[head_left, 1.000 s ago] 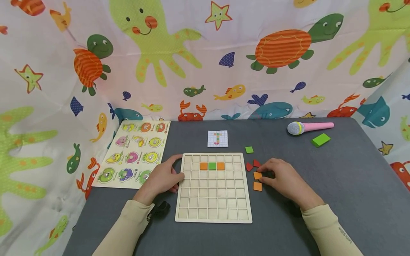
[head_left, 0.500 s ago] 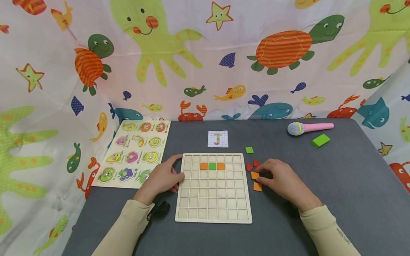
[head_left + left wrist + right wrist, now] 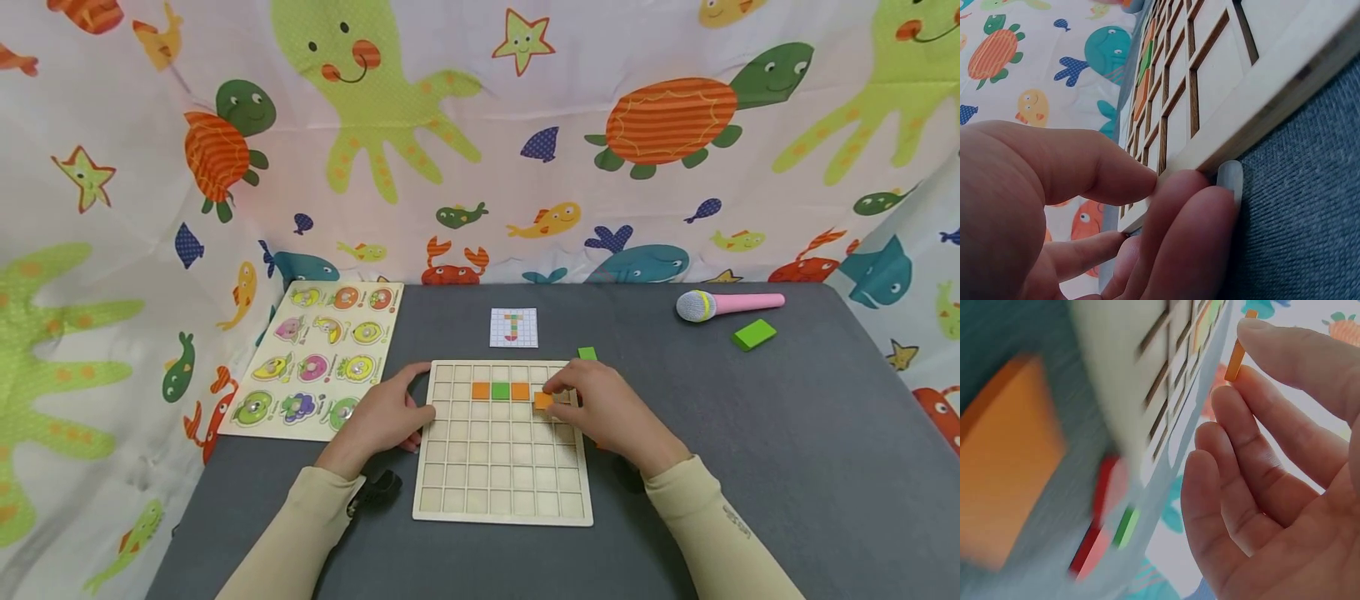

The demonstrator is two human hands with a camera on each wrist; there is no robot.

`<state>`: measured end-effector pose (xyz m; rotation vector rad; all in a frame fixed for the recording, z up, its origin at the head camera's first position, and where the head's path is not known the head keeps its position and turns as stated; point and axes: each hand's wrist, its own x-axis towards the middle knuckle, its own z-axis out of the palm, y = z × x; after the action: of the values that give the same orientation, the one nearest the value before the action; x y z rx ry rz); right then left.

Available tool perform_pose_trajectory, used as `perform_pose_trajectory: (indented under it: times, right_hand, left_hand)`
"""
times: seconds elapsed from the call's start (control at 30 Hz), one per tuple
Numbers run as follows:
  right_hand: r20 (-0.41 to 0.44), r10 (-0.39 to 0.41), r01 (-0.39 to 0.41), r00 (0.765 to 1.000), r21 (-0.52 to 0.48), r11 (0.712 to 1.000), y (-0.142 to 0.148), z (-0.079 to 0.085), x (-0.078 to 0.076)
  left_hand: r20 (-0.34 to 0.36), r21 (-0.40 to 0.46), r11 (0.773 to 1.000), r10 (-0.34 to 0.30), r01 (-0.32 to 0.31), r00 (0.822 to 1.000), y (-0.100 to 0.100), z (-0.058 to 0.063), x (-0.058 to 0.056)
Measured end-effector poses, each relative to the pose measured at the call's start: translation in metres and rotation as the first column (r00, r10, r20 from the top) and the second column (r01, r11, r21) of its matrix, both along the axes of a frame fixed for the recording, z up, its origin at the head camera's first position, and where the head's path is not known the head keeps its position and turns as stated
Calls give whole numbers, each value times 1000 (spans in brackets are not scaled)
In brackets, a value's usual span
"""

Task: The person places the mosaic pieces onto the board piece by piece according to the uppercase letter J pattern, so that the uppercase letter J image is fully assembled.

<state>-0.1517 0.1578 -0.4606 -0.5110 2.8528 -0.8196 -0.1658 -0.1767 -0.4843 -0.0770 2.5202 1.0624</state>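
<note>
A wooden grid board (image 3: 480, 477) lies on the table, with two orange square tiles (image 3: 481, 391) and a green one (image 3: 500, 390) between them in a row of its cells. My left hand (image 3: 384, 417) holds the board's left edge; in the left wrist view, the thumb (image 3: 1125, 172) touches the rim and the fingers lie against the side. Over the board's upper right cells, my right hand (image 3: 606, 406) pinches another orange square tile (image 3: 543, 402) between thumb and forefinger. The right wrist view shows that tile (image 3: 1241, 353) raised, its other fingers loosely bent.
Right of the board lie a loose orange tile (image 3: 1007, 462), two red pieces (image 3: 1090, 550) and a green tile (image 3: 1126, 527). Behind it is a pattern card (image 3: 513, 327). A fruit puzzle board (image 3: 315, 358) lies left; a toy microphone (image 3: 729, 305) and green block (image 3: 754, 335) lie right.
My right hand has picked up an orange tile from the table right of the board and carried it left over the grid. The left hand stays at the board's edge.
</note>
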Motion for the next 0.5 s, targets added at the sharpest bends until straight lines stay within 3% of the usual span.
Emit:
perform_pose_trajectory:
  times: [0.23, 0.5]
  right_hand:
    - [-2, 55, -55, 998, -27, 998, -35, 1, -10]
    - [-49, 98, -99, 994, -20, 995, -53, -4, -11]
  left_hand:
    - [-8, -1, 1000, -1, 1, 1000, 0, 2, 1]
    - [-16, 20, 1000, 1, -1, 1000, 0, 2, 2]
